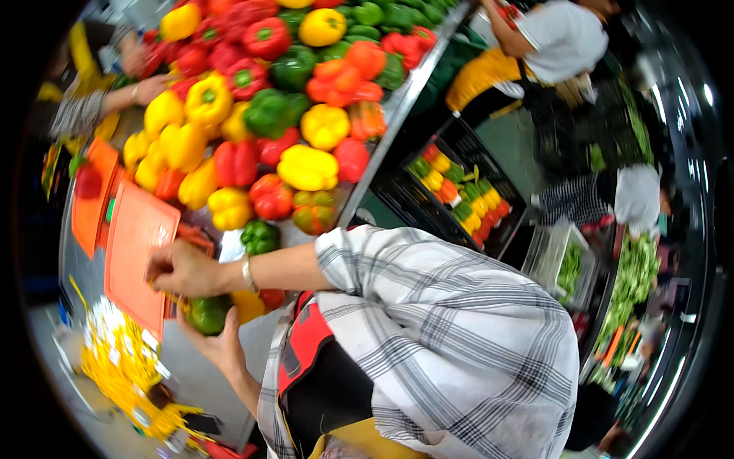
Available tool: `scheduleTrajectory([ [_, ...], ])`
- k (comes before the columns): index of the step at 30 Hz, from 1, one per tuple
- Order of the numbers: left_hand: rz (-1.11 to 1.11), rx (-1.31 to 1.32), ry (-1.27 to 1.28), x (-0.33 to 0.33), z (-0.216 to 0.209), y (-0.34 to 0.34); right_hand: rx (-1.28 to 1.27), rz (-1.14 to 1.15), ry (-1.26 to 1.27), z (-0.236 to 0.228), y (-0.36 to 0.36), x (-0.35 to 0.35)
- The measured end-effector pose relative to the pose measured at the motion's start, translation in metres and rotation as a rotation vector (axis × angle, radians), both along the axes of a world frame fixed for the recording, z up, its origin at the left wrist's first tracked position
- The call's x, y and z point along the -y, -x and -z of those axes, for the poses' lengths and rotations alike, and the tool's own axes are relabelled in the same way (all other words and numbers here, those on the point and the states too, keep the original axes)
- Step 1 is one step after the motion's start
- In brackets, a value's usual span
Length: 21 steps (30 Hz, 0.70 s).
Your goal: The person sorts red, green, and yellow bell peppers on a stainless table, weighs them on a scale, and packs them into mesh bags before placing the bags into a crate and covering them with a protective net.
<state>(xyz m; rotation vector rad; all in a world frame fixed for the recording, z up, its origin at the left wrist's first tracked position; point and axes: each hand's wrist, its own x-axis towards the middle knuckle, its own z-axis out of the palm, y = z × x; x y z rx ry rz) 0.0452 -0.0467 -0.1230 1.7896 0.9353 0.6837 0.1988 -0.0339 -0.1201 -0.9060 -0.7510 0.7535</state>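
Table (191, 373), green pepper (208, 315) in grip (222, 349).

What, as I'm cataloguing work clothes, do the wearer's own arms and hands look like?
The right hand is ungloved, with a thin pale bracelet at the wrist; above it, a loose white sleeve with dark plaid lines ends near the elbow. The left hand is ungloved too, with no bracelet visible; that arm's sleeve can't be made out clearly.

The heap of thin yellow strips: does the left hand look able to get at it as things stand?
Probably not yet: the left hand holds a rounded green bell pepper, though the way across the grey metal table to the yellow strips looks open.
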Motion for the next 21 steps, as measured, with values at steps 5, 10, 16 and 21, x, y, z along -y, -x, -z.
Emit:
scheduleTrajectory([
  [5, -0.082, -0.054, -0.145, -0.018, -0.021, -0.003, 0.333, -0.01, -0.049, 0.016, -0.029, 0.074],
  [10, 0.072, 0.174, -0.091, 0.019, -0.108, -0.08, 0.588, -0.051, -0.065, -0.007, -0.079, 0.177],
  [16, 0.553, 0.157, 0.005, 0.133, -0.084, -0.254, 0.412, 0.371, 0.143, -0.01, -0.179, 0.342],
  [21, 1.014, -0.097, 0.144, 0.24, -0.008, -0.344, 0.408, 0.64, 0.824, 0.061, -0.221, 0.519],
])
